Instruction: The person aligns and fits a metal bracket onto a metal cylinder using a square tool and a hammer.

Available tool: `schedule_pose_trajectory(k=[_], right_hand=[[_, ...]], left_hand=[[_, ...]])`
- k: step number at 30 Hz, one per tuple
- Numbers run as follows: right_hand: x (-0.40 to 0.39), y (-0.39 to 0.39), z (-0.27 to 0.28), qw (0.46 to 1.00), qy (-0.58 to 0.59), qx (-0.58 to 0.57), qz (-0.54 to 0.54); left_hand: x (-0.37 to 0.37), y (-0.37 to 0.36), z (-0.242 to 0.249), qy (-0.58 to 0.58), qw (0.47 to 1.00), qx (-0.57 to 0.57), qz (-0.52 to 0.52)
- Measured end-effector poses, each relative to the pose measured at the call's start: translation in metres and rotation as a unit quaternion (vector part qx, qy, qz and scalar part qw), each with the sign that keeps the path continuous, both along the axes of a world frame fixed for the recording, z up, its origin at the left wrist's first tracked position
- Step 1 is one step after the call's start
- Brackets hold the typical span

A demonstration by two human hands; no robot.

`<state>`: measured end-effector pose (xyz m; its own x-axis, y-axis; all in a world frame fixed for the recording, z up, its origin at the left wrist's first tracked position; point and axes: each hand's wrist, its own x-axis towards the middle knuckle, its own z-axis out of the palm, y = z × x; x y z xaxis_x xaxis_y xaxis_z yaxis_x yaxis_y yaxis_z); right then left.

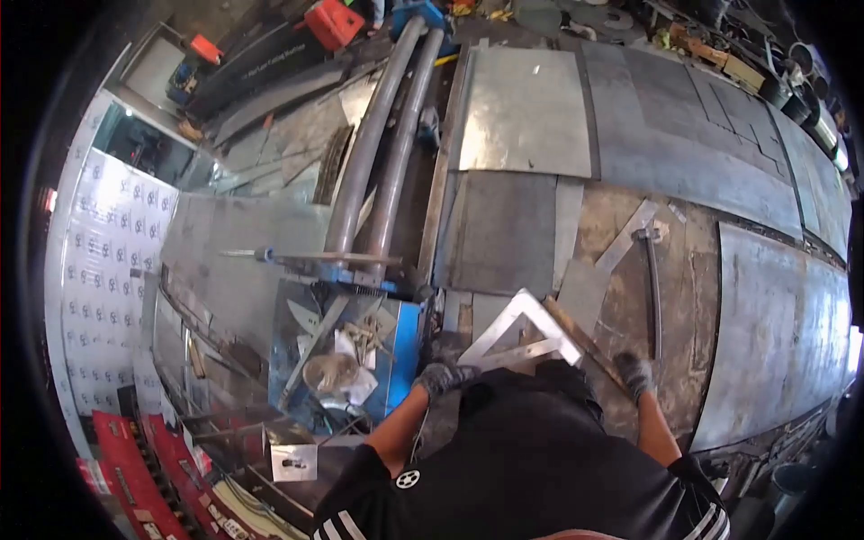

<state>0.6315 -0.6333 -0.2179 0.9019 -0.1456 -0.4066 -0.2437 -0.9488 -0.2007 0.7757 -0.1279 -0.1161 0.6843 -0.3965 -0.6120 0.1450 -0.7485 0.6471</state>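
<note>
In front of my body is a bright, A-shaped metal frame with a crossbar between its two legs. My left hand, in a grey glove, is beside the lower end of its left leg. Whether the fingers grip that leg is not clear. A long, narrow brownish bar slants down past the frame's right corner. My right hand, also gloved in grey, is close against the bar's near end. Its fingers are too small and dark to show a grip. My dark shirt hides the area just below the frame.
A rolling machine with two long rollers stands ahead to the left. Beside it is a blue-edged bench with metal scraps. Large metal sheets lie ahead, with another sheet at right. A dark rod lies nearby.
</note>
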Motion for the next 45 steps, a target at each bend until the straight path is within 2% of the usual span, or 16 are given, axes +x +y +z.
schedule_pose_trajectory(k=[1,3,6,12,16,19,23,32,35,36,37,38,39,40,41,45], right_hand=[[-0.041,-0.024,-0.087,0.968,-0.093,-0.021,0.23],[-0.049,0.011,-0.008,0.955,-0.115,0.253,0.106],[-0.038,0.024,-0.005,0.97,0.12,0.194,0.087],[-0.015,0.0,-0.053,0.964,0.216,0.124,0.091],[-0.011,-0.034,-0.103,0.99,0.002,0.126,0.06],[0.098,-0.031,-0.017,0.977,0.079,0.18,0.082],[0.215,-0.046,-0.026,0.939,0.294,0.115,0.141],[0.493,-0.093,0.003,0.865,-0.02,0.279,0.417],[0.607,-0.081,0.0,0.853,0.195,0.009,0.483],[0.651,-0.071,0.002,0.841,0.125,0.187,0.491],[0.694,-0.041,0.021,0.857,0.127,0.171,0.469],[0.745,-0.009,0.008,0.752,0.25,-0.086,0.603],[0.778,-0.013,-0.013,0.868,0.317,0.089,0.373],[0.81,-0.018,-0.035,0.896,0.317,0.289,0.117],[0.855,0.002,-0.033,0.777,0.401,0.431,-0.225],[1.044,0.103,-0.079,0.78,0.431,0.415,-0.185]], left_hand=[[-0.002,-0.004,-0.012,-0.012,0.999,0.009,0.038],[0.01,-0.026,-0.012,0.029,0.995,0.068,0.06],[0.002,-0.048,-0.02,-0.015,0.985,0.08,0.154],[0.057,-0.087,-0.056,-0.177,0.964,0.127,0.154],[0.111,-0.12,-0.025,-0.227,0.949,0.108,0.191],[0.156,-0.125,-0.036,-0.286,0.924,0.186,0.17],[0.22,-0.121,-0.066,-0.306,0.909,0.237,0.153],[0.29,-0.096,-0.095,-0.114,0.921,0.25,0.276],[0.297,-0.107,-0.078,0.02,0.884,0.28,0.375],[0.288,-0.111,-0.085,0.032,0.882,0.278,0.379],[0.276,-0.115,-0.097,0.001,0.873,0.276,0.403],[0.269,-0.12,-0.105,-0.031,0.863,0.273,0.423],[0.271,-0.124,-0.105,-0.022,0.864,0.272,0.424],[0.276,-0.13,-0.102,0.014,0.847,0.27,0.458],[0.28,-0.137,-0.103,0.052,0.826,0.267,0.493],[0.298,-0.16,-0.099,0.151,0.745,0.204,0.617]])
